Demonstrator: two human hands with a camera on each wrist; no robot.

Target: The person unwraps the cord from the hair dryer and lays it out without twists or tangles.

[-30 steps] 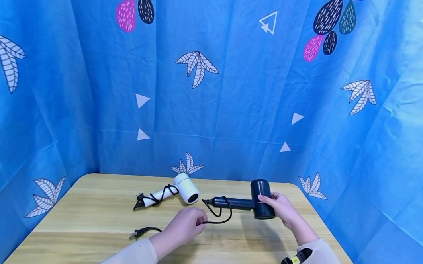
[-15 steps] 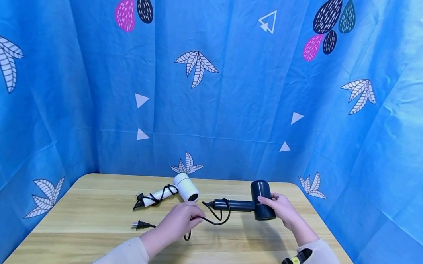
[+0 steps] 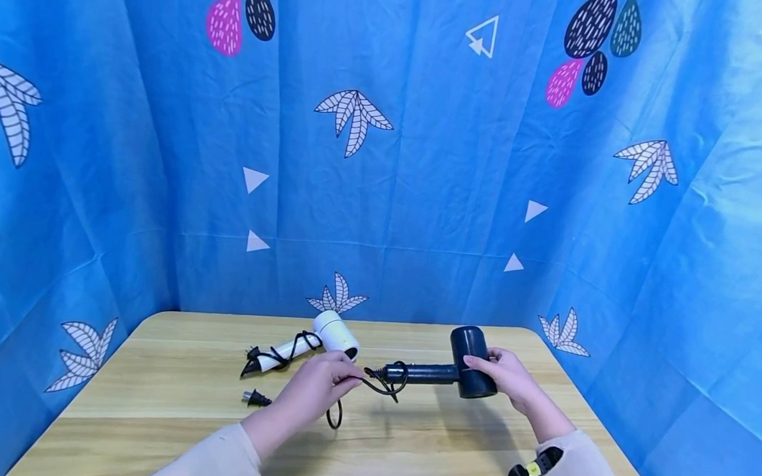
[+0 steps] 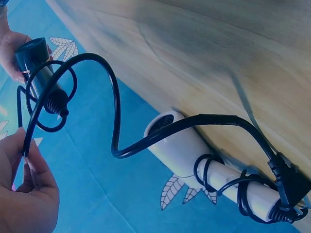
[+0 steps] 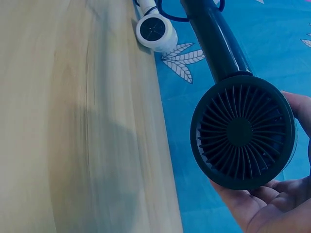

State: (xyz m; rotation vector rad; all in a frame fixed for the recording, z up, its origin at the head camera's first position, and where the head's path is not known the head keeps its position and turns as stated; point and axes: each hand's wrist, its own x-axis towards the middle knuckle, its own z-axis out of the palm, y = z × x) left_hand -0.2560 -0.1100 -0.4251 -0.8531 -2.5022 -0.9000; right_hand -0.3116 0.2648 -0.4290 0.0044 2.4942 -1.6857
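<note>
My right hand point(image 3: 509, 378) grips the barrel of a black hair dryer point(image 3: 474, 361), holding it above the table with its handle pointing left. In the right wrist view, the slatted round end of the black hair dryer point(image 5: 240, 131) faces the camera. My left hand point(image 3: 311, 391) pinches the black power cord point(image 4: 29, 126) between thumb and fingers. One loop of the cord passes round the handle's end. From the left hand the rest hangs in a bend, and its plug point(image 3: 257, 398) shows left of the hand. Behind that hand lies a white hair dryer point(image 3: 336, 334), partly covered by it.
The white dryer's own black cord point(image 3: 294, 350) is wound round its handle. The wooden table point(image 3: 173, 371) ends at a blue patterned curtain point(image 3: 356, 215) at the back and sides. A small black device point(image 3: 533, 470) is strapped to the right sleeve.
My left hand has moved up and to the left with the cord, and the loop now lies closer round the dryer's handle. The plug has shifted up slightly. The right hand has barely moved.
</note>
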